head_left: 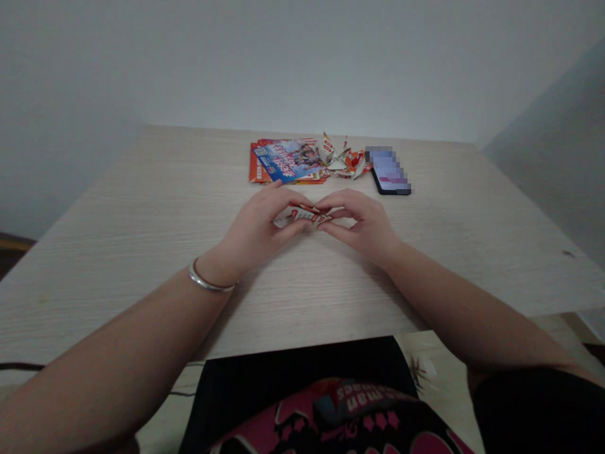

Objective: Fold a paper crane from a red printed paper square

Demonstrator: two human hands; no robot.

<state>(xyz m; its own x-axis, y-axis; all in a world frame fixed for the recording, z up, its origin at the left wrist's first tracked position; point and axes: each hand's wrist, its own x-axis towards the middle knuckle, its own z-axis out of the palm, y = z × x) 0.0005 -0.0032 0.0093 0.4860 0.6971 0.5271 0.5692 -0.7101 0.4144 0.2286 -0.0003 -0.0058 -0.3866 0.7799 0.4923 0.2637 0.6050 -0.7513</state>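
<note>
At the middle of a pale wooden table [142, 214], a person's left hand [258, 230] and right hand [363, 224] meet over a small folded paper piece [302, 215], printed red and white, each hand's fingers curled and pinching one end of it just above the tabletop. A silver bangle [208, 282] circles the left wrist. Toward the far edge lie a stack of printed sheets [283, 162], finished folded paper figures [343, 161] just to its right, and a phone [390, 171] beside them on the right.
</note>
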